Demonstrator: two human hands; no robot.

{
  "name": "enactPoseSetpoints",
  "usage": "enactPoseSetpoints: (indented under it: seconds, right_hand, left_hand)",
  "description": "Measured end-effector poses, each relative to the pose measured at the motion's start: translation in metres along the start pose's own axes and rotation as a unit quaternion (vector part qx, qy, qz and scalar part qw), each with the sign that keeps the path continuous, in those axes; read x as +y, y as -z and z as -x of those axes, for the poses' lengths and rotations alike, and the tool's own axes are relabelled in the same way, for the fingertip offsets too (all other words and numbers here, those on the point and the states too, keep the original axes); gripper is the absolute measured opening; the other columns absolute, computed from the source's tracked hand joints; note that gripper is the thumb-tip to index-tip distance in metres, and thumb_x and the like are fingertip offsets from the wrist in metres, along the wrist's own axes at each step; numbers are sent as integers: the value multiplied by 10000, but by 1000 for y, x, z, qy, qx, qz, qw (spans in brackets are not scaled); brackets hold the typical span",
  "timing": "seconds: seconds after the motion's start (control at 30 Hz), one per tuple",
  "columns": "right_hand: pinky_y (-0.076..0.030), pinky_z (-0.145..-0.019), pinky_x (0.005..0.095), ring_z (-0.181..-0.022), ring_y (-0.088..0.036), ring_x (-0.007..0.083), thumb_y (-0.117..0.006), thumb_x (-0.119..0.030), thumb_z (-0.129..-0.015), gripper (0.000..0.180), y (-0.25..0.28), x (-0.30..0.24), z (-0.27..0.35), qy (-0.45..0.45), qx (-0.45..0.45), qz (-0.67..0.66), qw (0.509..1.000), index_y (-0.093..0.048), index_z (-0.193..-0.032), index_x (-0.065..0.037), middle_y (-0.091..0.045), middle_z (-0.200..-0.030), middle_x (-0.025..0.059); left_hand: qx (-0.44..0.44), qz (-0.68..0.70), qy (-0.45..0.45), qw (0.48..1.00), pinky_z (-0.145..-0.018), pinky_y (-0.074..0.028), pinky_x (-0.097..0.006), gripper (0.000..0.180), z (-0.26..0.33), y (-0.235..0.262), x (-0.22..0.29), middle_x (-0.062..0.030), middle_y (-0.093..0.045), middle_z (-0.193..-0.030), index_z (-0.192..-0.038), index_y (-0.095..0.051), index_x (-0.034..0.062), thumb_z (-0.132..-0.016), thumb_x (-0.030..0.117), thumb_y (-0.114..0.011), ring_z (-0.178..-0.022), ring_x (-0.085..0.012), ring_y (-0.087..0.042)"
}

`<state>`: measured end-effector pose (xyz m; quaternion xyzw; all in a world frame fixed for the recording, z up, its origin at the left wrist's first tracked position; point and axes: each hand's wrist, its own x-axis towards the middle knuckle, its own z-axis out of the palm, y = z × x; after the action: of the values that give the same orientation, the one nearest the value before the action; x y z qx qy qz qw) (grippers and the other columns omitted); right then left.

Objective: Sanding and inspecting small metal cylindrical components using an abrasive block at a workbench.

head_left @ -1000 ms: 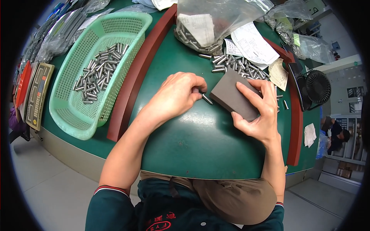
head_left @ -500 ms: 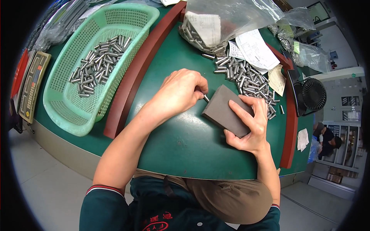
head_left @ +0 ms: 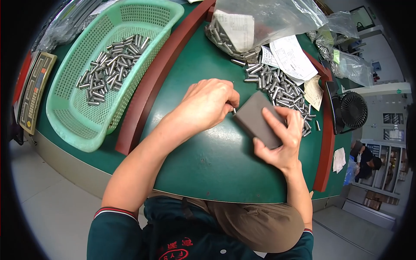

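Observation:
My left hand [head_left: 210, 103] pinches a small metal pin [head_left: 234, 111], its tip touching the left edge of a grey rectangular block [head_left: 259, 118]. My right hand [head_left: 281, 141] grips that block from the right and below, holding it tilted just above the green table [head_left: 208, 164]. A loose heap of metal pins [head_left: 277, 84] lies on the table right behind the block. Most of the pin in my left hand is hidden by my fingers.
A green plastic basket [head_left: 82, 125] with several metal pins stands at the left, beyond a dark red rail [head_left: 151, 86]. Clear plastic bags [head_left: 264, 19] and paper slips [head_left: 291, 56] lie at the back. A small black fan [head_left: 352, 110] sits at the right edge; a calculator [head_left: 37, 91] at far left.
Both hands have stayed together over the table centre. The block has turned slightly in my right hand while my left hand keeps the pin against its edge.

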<state>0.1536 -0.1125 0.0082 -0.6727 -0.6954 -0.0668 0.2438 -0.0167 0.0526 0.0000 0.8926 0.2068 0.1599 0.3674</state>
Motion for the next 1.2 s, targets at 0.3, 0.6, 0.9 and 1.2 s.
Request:
enactPoseSetpoints:
  seconds: [0.3,0.6,0.9,1.2]
  right_hand:
    - [-375,-758,401,-874,-527,307,-760,-249,-520,625,-2,-17,1,25,-14,-36,999,-690,-1116,-74,-575,-1027,177]
    - [-379,-770,421,-878,-537,309,-760,-236,-517,620,-3,-9,2,-25,28,9,999,-693,-1110,-70,-577,-1015,183]
    - [-400,-814,409,-912,-533,294,-765,-205,-504,650,10,10,7,-78,157,30,984,-698,-1133,-56,-562,-1024,159]
    - [-375,-794,397,-903,-543,293,-769,-266,-497,643,8,0,12,-22,64,15,998,-702,-1107,-73,-585,-1033,164]
  left_hand:
    - [-9,-18,-2,1000,-710,-490,-412,90,0,1,-2,-92,-657,-856,-856,-706,31,-775,49,-671,-811,-321,-642]
    - [-10,-10,-10,1000,-699,-491,-411,101,1,1,0,-90,-654,-847,-861,-709,34,-768,50,-675,-791,-315,-642]
    - [-18,-19,-6,1000,-690,-483,-407,91,2,2,2,-86,-648,-845,-858,-706,32,-772,57,-689,-780,-308,-637]
    - [-28,-16,4,999,-701,-481,-396,97,0,5,5,-87,-643,-840,-852,-704,28,-762,63,-701,-784,-292,-634]
